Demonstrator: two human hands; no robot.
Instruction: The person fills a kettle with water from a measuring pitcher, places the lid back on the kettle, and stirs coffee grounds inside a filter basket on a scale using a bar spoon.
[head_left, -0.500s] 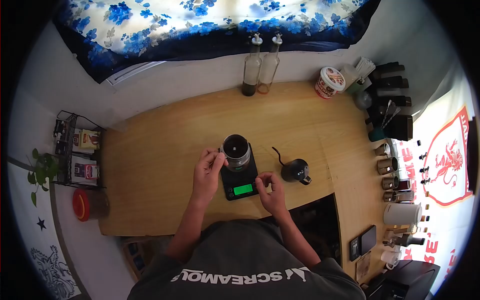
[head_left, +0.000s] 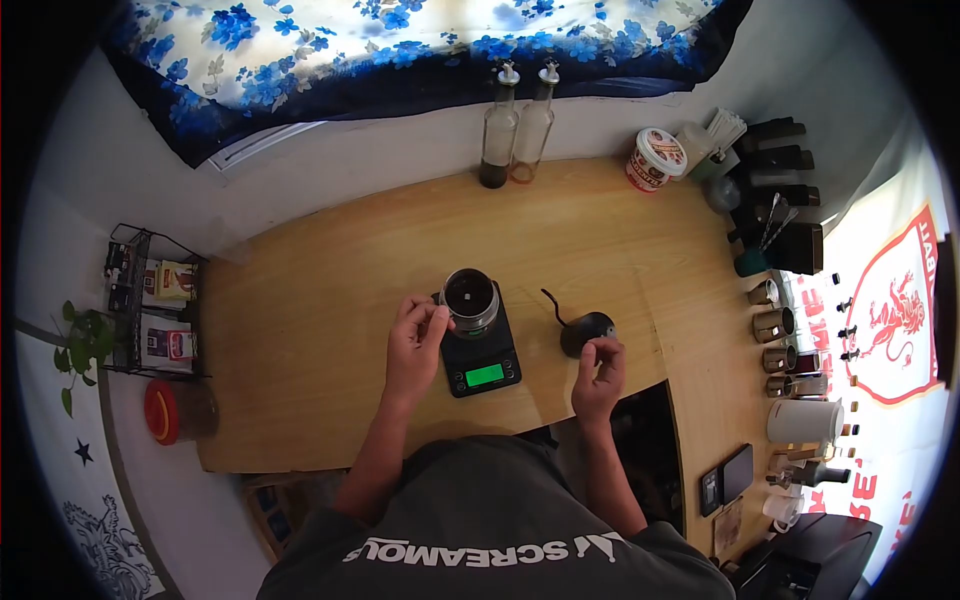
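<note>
The left hand point(head_left: 413, 338) pinches the cup point(head_left: 470, 298) at its left side; the right hand point(head_left: 600, 378) curls over the handle side of the kettle point(head_left: 583, 327), though whether it grips cannot be told. The cup already stands on the lit scale point(head_left: 472, 356), its dark contents unclear; the kettle sits on the table point(head_left: 330, 290).

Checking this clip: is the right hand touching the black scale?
Apart. The head view shows bare wooden tabletop between the right hand and the near right edge of the scale.
</note>
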